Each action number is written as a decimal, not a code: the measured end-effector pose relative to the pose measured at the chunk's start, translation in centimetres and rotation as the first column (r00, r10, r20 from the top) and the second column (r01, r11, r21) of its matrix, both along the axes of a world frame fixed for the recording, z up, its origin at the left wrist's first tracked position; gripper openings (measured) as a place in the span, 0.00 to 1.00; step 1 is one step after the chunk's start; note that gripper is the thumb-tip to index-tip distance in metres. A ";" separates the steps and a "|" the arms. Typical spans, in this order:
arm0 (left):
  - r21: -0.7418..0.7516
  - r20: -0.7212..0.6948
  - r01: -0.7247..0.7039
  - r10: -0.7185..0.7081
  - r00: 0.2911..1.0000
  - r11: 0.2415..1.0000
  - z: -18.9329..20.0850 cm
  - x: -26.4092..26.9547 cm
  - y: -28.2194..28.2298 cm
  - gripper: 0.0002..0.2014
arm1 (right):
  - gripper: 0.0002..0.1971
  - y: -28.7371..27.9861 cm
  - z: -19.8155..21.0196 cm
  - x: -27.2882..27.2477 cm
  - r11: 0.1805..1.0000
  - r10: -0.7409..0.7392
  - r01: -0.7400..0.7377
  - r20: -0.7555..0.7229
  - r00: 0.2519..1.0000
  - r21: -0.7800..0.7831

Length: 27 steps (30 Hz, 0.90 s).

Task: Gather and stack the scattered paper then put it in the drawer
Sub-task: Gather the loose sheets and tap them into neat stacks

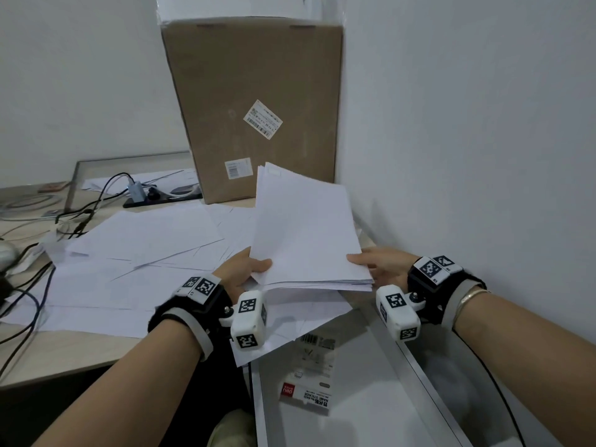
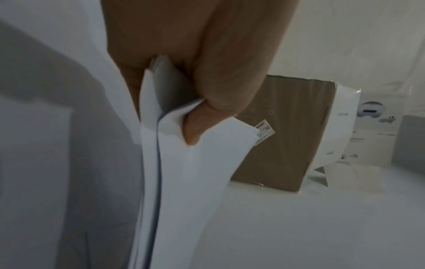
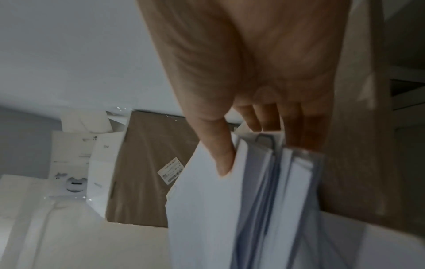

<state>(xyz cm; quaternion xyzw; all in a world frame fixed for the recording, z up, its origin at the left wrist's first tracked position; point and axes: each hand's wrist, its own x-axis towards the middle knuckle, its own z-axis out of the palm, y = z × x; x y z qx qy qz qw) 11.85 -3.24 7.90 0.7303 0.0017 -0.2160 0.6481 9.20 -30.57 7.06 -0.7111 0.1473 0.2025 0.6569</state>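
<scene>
I have the stack (image 1: 306, 230) raised off the desk (image 1: 64, 353), tilted with its far edge up toward the box (image 1: 254, 108). The left hand (image 1: 243, 269) is clamped on its near left corner, thumb on top. The right hand (image 1: 383, 267) is clamped on the near right corner, thumb on top and fingers (image 3: 271, 118) underneath.

Finding: the stack is not square. The right wrist view shows its edges fanned, with gaps between sheets. The left wrist view shows the top sheets buckling under the thumb (image 2: 195, 127).

Finding: loose sheets (image 1: 138, 240) lie across the desk, left of and under the stack. In my judgement, gathering is only partly done.

The drawer (image 1: 371, 398) stands open just below my hands, with a sticker pack (image 1: 306, 395) lying in it.

Recommended handling of this step:
- Ease both grips so the sheets can slide.
- Stand the stack on one long edge and tap it on the desk until the edges line up.
- Keep the thumbs flat to avoid creasing the top sheet.
- Lay the squared stack down or hold it in one hand, then collect the loose sheets.

Pose: both forearms reach forward, roughly parallel, palms turned inward toward each other, wrists level, hands apart by the stack's width.
</scene>
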 end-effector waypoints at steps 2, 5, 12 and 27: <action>-0.047 -0.006 -0.001 0.001 1.000 0.999 -0.1 0.5 0.7 0.14 | 0.14 0.7 0.9 0.2 0.996 0.065 -0.067 0.031 0.997 0.055; -0.091 -0.076 0.011 -0.018 0.997 0.996 0.6 0.7 1.9 0.17 | 0.20 2.0 1.5 1.0 0.996 0.079 -0.084 0.175 0.981 0.020; -0.060 -0.140 -0.027 0.018 0.990 0.998 0.2 1.5 3.2 0.10 | 0.16 4.5 1.2 3.0 0.998 0.062 -0.067 0.316 0.947 0.005; -0.170 0.000 -0.398 0.404 0.915 0.902 -3.1 4.5 10.0 0.18 | 0.17 3.4 -1.5 6.3 0.780 -0.002 -0.037 -0.061 0.998 -0.624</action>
